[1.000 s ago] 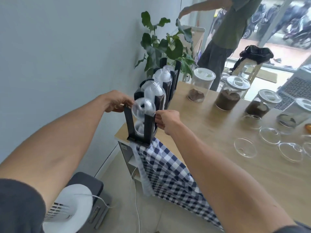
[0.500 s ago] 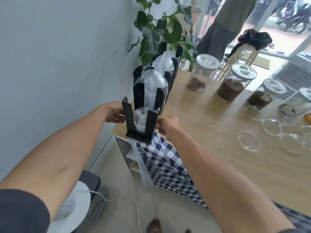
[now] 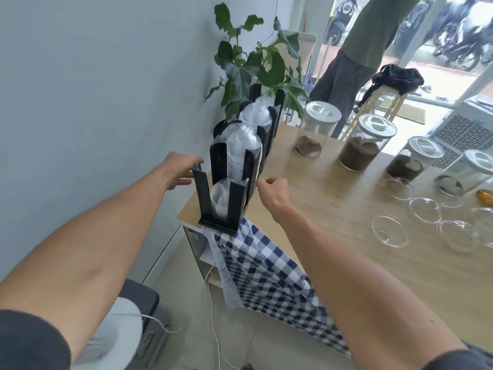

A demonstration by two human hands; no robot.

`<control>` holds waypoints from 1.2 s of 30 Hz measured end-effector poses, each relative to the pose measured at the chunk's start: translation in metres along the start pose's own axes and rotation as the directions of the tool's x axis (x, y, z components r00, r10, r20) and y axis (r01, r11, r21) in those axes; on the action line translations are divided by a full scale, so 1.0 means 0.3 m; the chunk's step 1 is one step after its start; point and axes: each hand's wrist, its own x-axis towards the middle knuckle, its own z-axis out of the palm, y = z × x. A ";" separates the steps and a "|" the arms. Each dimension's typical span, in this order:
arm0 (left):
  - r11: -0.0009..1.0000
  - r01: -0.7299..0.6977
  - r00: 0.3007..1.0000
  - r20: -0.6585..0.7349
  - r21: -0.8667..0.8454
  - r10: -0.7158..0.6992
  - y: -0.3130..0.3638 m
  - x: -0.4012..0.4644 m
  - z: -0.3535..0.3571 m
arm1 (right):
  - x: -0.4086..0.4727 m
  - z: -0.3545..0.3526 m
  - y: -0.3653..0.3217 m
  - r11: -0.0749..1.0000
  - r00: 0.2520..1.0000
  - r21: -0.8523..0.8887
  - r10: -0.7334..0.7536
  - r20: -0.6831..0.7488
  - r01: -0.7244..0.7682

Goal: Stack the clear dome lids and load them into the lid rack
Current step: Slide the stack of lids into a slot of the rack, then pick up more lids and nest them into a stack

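Observation:
The black lid rack (image 3: 204,198) stands on the table's near left corner. Its nearest slot holds a short stack of clear dome lids (image 3: 220,200). The slot behind it holds a tall stack of lids (image 3: 243,150), and another stack (image 3: 255,116) sits further back. My left hand (image 3: 180,169) is at the rack's left side with fingers apart, its fingertips touching the top of the near post. Just right of the rack, my right hand (image 3: 274,190) has loosely curled fingers and holds nothing. Several loose dome lids (image 3: 390,234) lie on the wooden table (image 3: 333,236) at the right.
Several lidded glass jars (image 3: 318,129) stand along the table's far side. A leafy plant (image 3: 256,62) rises behind the rack. A person (image 3: 357,62) stands beyond the table. A checked cloth (image 3: 266,268) hangs over the near edge, and a white fan (image 3: 114,340) sits on the floor.
Both hands lowered the dome lids down into the nearest slot, then let go. My right hand has drawn back a little to the right.

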 end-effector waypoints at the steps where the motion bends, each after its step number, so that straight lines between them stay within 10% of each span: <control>1: 0.996 -0.068 0.996 -0.057 0.051 0.071 0.048 -0.019 -0.007 | -0.004 -0.033 -0.024 0.996 0.998 -0.057 -0.064 -0.018 0.062; 8: 0.732 -0.434 0.851 -0.029 0.526 0.525 0.356 -0.197 0.105 | 0.022 -0.309 -0.159 0.778 0.900 -0.522 -0.433 -0.046 0.348; 13: 0.534 -0.522 0.798 0.159 0.665 0.581 0.431 -0.296 0.356 | 0.018 -0.514 -0.097 0.565 0.836 -0.750 -0.548 -0.030 0.344; 21: 0.354 -0.639 0.734 0.403 0.683 0.547 0.418 -0.441 0.868 | 0.015 -0.898 0.195 0.528 0.854 -0.835 -0.497 -0.153 0.158; 36: 0.409 -0.615 0.786 0.478 0.674 0.392 0.247 -0.652 1.646 | -0.002 -1.504 0.814 0.599 0.946 -0.800 -0.277 -0.169 0.033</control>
